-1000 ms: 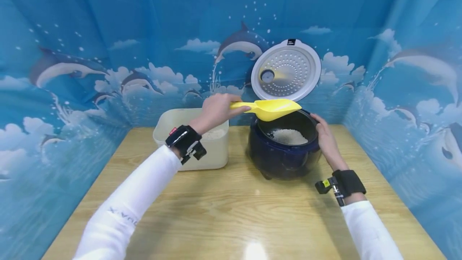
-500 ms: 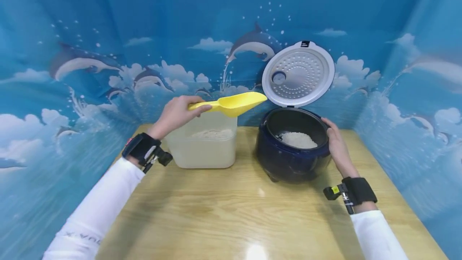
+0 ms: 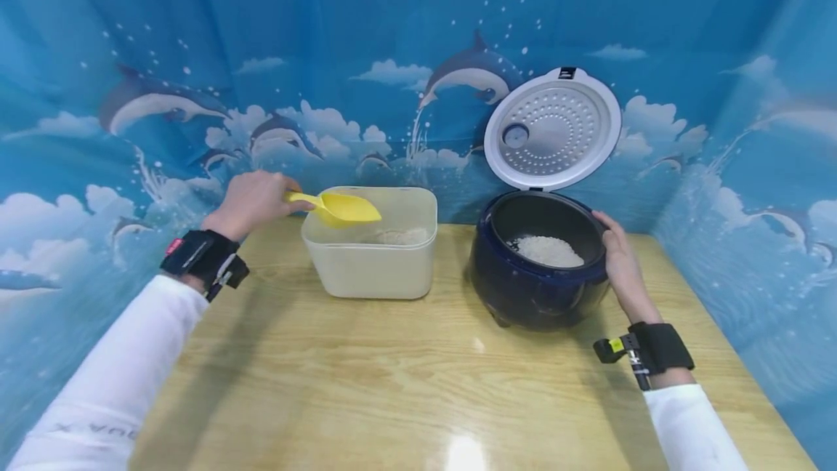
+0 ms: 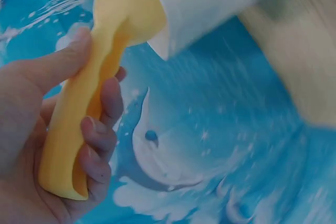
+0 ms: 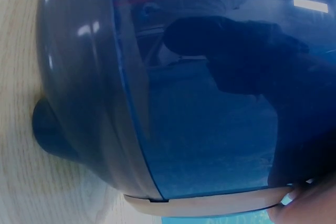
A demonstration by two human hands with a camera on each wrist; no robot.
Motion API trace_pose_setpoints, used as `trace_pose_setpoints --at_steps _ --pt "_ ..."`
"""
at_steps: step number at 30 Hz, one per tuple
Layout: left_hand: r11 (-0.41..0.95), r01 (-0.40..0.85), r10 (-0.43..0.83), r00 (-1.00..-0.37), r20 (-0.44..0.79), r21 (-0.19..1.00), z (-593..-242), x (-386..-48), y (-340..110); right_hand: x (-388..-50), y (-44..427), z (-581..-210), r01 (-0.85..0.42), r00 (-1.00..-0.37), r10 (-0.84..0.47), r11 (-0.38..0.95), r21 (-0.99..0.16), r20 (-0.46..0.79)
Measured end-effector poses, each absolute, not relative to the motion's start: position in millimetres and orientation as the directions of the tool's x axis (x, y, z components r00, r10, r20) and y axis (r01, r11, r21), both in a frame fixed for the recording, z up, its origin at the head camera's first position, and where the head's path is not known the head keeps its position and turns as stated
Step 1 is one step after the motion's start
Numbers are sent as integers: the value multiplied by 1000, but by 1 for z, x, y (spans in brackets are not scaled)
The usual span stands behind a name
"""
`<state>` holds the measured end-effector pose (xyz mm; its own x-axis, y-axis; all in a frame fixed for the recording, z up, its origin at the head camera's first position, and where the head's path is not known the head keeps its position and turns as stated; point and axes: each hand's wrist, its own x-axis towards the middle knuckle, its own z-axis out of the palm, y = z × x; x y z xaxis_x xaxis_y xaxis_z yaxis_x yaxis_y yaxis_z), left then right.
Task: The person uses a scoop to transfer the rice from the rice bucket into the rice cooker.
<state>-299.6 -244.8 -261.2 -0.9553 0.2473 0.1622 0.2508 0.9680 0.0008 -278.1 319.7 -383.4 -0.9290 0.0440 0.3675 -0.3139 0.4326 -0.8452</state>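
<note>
My left hand [image 3: 255, 198] grips the handle of a yellow scoop [image 3: 346, 211], its bowl over the left side of a cream container [image 3: 375, 271]. White grains [image 3: 402, 236] show inside that container. In the left wrist view, fingers and thumb wrap the scoop's handle [image 4: 79, 129], and the container wall hides part of the bowl. My right hand [image 3: 621, 260] rests against the right rim of a dark blue rice cooker [image 3: 532, 296], fingers extended. White rice [image 3: 549, 251] lies in the cooker's pot. The right wrist view shows the glossy cooker side [image 5: 205, 124] and little of the hand.
The cooker's round lid [image 3: 559, 129] stands raised at its back. Both vessels sit on a wooden table [image 3: 366, 376], with a gap between them. A blue dolphin-print curtain [image 3: 392, 20] encloses the back and sides.
My left hand has carried the scoop leftward and down, from above the cooker to the cream container. The right hand stays at the cooker's rim. The head view has shifted slightly.
</note>
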Motion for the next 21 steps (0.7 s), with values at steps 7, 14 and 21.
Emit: trace_pose_setpoints --at_steps 7,14,21 --pt "922 343 364 -925 104 -178 -268 -306 -222 -278 319 -382 -305 -933 40 438 -846 358" --pt "930 360 364 -931 42 -82 -280 -316 -210 -281 319 -385 -275 -943 53 429 -861 327" --pt "950 299 302 -953 -26 89 -300 -328 -209 -279 321 -385 -280 -942 51 421 -863 331"
